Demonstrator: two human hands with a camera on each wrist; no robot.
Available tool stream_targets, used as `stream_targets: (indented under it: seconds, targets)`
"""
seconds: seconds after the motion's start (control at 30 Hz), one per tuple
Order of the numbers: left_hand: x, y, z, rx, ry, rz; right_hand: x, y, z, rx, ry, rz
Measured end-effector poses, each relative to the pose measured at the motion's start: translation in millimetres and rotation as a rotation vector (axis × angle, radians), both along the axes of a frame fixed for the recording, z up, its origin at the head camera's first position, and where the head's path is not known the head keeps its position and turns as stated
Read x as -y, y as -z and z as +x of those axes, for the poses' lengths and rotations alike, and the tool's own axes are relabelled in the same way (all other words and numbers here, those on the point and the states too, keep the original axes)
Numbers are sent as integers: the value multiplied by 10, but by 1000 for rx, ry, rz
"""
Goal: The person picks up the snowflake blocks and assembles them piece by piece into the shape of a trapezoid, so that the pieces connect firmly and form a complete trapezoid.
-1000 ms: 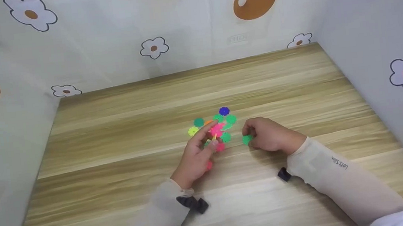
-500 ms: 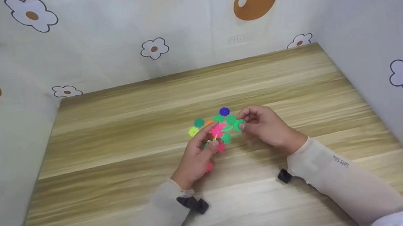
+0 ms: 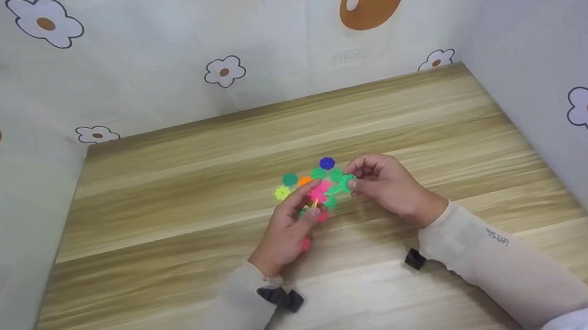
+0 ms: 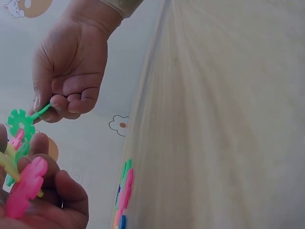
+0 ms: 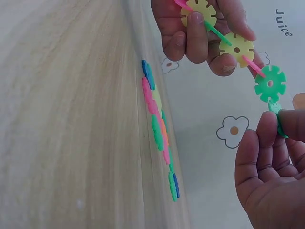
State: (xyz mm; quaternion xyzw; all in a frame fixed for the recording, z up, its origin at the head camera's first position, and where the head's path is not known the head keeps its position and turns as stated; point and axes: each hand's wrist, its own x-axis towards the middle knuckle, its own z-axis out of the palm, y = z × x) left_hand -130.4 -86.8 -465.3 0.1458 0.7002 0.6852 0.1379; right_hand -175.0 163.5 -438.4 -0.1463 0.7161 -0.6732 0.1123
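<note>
My left hand (image 3: 282, 232) holds a chain of slotted plastic snowflake discs. In the right wrist view, yellow discs (image 5: 237, 50) alternate with green and pink ones seen edge-on, and a green disc (image 5: 270, 84) forms the chain's end. A pink disc (image 4: 26, 188) lies across the left hand in the left wrist view. My right hand (image 3: 397, 189) pinches another green disc (image 3: 348, 183) between thumb and index finger, its edge meeting the end disc. How deeply their slots engage cannot be seen. The left fingers hide part of the chain.
Several loose discs lie flat on the wooden table (image 3: 178, 210) around and behind the chain, among them a blue disc (image 3: 327, 162), a dark green disc (image 3: 290, 179) and a yellow disc (image 3: 282, 192). Patterned walls (image 3: 269, 36) stand behind and at both sides.
My right hand has moved up and left from the table with the green disc, bringing it to the chain's end. The left hand has stayed nearly still.
</note>
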Motion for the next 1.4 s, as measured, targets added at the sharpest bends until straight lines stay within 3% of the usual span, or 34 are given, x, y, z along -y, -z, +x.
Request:
stream_targets:
  seconds: [0.27, 0.83, 1.17, 1.4]
  targets:
    - [-16, -4, 9, -35, -1, 32, -24, -16, 15, -28, -22, -69]
    - [-12, -19, 16, -68, -23, -33, -12, -8, 14, -101, 3, -76]
    - [-12, 2, 13, -115, -9, -7, -27, 7, 9, -111, -32, -31]
    - [-14, -1, 12, -134, -12, -1, -29, 19, 14, -111, -28, -63]
